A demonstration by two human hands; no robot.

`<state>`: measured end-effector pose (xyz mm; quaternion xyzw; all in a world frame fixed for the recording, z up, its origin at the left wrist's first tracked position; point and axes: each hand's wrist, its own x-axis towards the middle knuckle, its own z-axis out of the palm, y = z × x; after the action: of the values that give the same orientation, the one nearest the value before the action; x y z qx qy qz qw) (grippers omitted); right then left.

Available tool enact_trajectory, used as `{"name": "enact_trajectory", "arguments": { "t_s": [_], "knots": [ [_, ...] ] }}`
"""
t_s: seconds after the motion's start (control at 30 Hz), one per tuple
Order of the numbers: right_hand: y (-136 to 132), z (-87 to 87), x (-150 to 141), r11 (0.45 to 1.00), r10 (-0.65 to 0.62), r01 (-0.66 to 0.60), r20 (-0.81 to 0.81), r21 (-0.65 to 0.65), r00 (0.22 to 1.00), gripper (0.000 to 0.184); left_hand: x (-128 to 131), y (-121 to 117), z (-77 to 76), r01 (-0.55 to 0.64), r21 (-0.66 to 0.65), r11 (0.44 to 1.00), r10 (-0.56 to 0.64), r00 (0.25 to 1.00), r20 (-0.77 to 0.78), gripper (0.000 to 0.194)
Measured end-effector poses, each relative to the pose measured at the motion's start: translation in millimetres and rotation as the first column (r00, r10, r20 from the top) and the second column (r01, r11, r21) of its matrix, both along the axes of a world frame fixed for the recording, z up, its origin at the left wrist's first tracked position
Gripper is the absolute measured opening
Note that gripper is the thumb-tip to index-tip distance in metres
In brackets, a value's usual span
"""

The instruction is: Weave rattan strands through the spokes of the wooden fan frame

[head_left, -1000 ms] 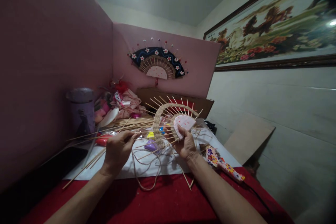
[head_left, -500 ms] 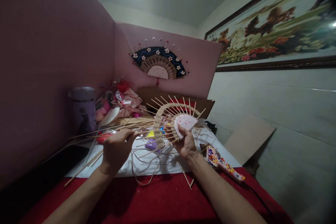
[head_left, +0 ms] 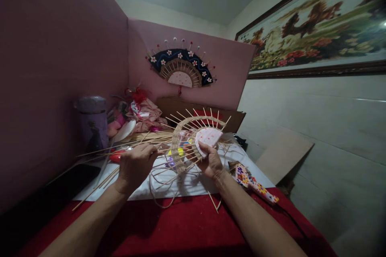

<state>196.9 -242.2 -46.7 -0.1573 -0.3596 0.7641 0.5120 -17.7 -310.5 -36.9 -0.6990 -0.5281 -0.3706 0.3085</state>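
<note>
My right hand grips a half-made fan, its thumb over the pale, red-dotted half-round base and its fingers behind. Thin sticks radiate from that base, and a curved band of woven twine runs across them. To the left, my left hand is closed in a pinch on the end of one stick on the fan's left side; its fingertips are partly hidden. Loose twine loops down below the fan onto the white sheet and red cloth.
A flower-patterned glue gun lies right, its cord trailing. Bundled sticks lie behind my left hand, near a purple tumbler. A dark phone-like slab is at left. A finished fan hangs on the pink panel.
The fan has shifted slightly left and turned a little in my right hand. My left hand has moved slightly up and right, nearer the woven band. The whole view has shifted a little.
</note>
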Motion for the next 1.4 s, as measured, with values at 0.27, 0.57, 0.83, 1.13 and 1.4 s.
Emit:
{"name": "enact_trajectory", "arguments": {
  "t_s": [0.27,0.57,0.83,1.13,1.4],
  "knots": [
    [2.7,-0.7,0.8,1.0,0.01,-0.01,0.011,0.003,1.0,0.022,7.6,14.3,21.4,0.017,-0.096,0.995,-0.027,0.994,-0.105,0.022],
    [2.9,2.5,0.3,0.998,-0.054,0.055,0.015,-0.043,0.998,0.019,7.9,29.8,28.1,0.016,-0.146,0.989,-0.033,0.993,-0.114,0.026],
    [5.0,-0.4,-0.2,0.997,-0.072,0.073,0.027,-0.013,0.997,0.02,14.8,37.3,26.2,0.034,-0.122,0.992,-0.057,0.98,-0.19,0.027],
    [5.0,0.5,1.4,0.998,-0.045,0.047,0.074,-0.029,0.996,0.023,2.3,36.3,14.5,0.044,-0.174,0.984,-0.052,0.998,-0.037,0.021],
    [4.4,1.7,1.5,0.984,-0.106,0.11,0.034,-0.139,0.994,0.021,-17.1,36.8,11.8,0.192,-0.246,0.95,-0.113,0.946,0.305,0.018]
  ]
}}
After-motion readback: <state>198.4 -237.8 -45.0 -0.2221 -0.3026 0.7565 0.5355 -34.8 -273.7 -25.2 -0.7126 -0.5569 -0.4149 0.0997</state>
